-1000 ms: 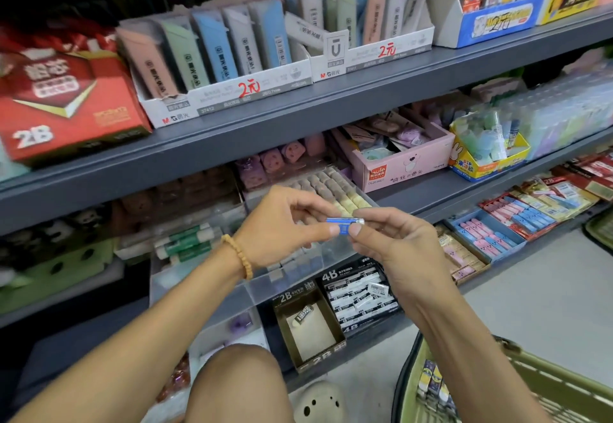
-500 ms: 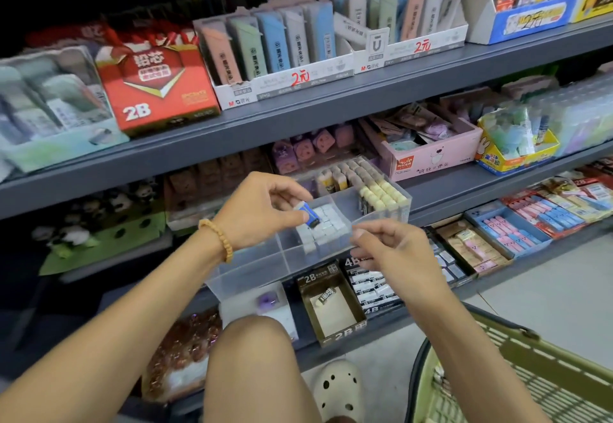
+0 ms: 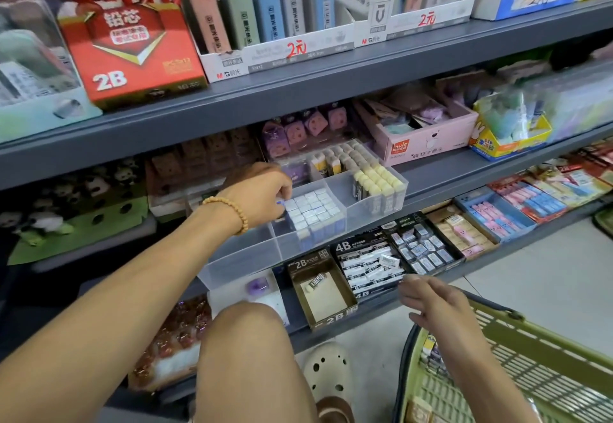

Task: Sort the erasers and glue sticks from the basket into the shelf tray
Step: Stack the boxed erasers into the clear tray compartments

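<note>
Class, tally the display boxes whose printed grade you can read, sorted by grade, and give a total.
2B boxes: 2, the red box and the brown box
4B boxes: 1, the black box
Total: 3

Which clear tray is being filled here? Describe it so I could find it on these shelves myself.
Look at the middle grey shelf, just left of the pink carton. The clear plastic tray juts out past the shelf edge, with the left hand reaching in. Unlike the printed cardboard boxes nearby, it is see-through and divided, with white-topped erasers in its middle compartment.
</note>
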### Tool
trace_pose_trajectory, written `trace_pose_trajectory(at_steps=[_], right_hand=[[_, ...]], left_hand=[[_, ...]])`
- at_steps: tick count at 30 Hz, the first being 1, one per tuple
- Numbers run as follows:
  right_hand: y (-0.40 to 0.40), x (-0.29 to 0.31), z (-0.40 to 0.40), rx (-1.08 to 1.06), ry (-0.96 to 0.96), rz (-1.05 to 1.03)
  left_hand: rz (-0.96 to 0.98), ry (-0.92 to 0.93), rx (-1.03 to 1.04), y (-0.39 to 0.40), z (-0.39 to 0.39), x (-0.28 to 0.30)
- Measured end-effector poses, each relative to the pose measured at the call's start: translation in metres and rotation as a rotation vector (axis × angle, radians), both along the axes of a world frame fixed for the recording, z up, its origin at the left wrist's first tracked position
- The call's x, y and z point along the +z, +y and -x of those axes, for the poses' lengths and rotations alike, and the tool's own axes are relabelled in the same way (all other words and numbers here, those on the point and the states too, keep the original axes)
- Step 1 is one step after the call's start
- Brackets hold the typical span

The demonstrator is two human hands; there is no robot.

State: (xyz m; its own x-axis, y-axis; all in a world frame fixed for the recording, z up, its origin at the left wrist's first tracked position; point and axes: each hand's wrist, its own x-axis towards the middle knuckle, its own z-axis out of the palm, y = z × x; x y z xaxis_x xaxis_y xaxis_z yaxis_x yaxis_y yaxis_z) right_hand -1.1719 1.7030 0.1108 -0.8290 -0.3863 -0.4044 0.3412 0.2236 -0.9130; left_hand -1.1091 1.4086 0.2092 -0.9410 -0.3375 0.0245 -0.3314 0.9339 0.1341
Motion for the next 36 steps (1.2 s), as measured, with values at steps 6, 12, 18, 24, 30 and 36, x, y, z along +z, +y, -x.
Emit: trace_pose_trajectory(at_steps=[6, 12, 18, 24, 30, 36], right_hand=[[-0.002, -0.007, 0.003, -0.027, -0.019, -0.023], [-0.006, -0.004, 0.003, -0.034, -0.02, -0.027], [-0.009, -0.002, 0.003, -0.031, -0.014, -0.034], [-0.006, 0.004, 0.002, -0.028, 0.023, -0.024], [0.014, 0.013, -0.001, -0.06, 0.065, 0.014], [0.061, 0.008, -0.003, -0.11, 0.092, 0.029]], left_hand=[[0.094, -0.051, -0.072, -0.003, 0.004, 0.001], [0.064, -0.027, -0.099, -0.005, 0.004, 0.001], [0.045, -0.016, -0.089, -0.007, 0.005, -0.001], [-0.054, 0.026, -0.028, 0.003, -0.008, 0.014], [-0.476, 0.403, -0.018, 0.074, -0.029, 0.038], [-1.037, 0.426, 0.102, 0.167, -0.025, -0.008]])
